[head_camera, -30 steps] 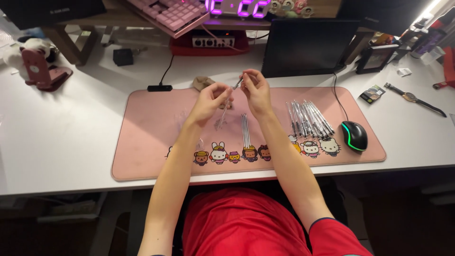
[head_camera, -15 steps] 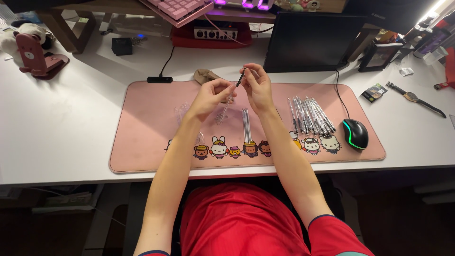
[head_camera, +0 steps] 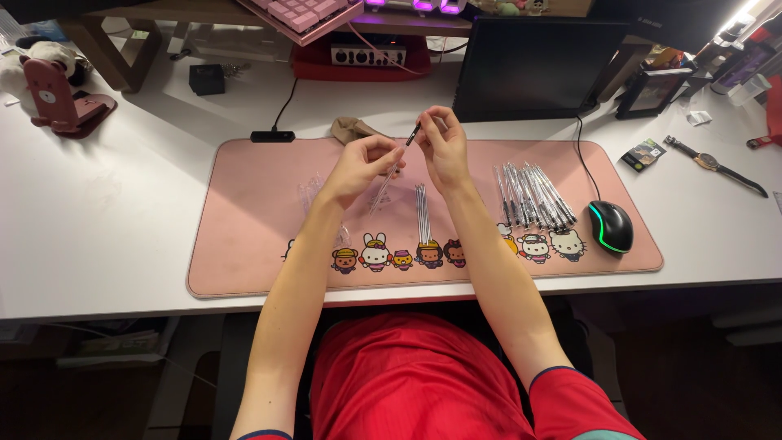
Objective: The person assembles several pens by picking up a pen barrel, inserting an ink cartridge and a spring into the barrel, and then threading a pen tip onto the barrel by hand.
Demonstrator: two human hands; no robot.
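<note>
So both hands are working up over the middle of the pink mat [head_camera: 244,244] right now. Left hand [head_camera: 358,167] is pinching the clear barrel of a pen [head_camera: 389,167], fingers closed narrow around it, and right hand [head_camera: 442,145] is pinched on the dark tip end, so the pen is hanging tilted between the two, lifted off the surface [head_camera: 106,212]. Looks to me like the two ends are being fitted together, though the join itself is too small to make out.

As for how far along it is: a big fanned-out row of pens [head_camera: 533,194] is lying on the right part of the mat, just beside the mouse [head_camera: 611,226], and they look finished to me. A smaller bundle of thin rods [head_camera: 422,213], refills I'd guess, is lying straight below the hands. Some clear bits [head_camera: 311,191] are sitting left of the left hand, hard to tell what exactly. So my read is a good chunk is done and that smaller bundle plus the clear parts are what's left.

Also a dark monitor [head_camera: 538,69] is standing behind the mat and a watch [head_camera: 713,163] is lying far right.
</note>
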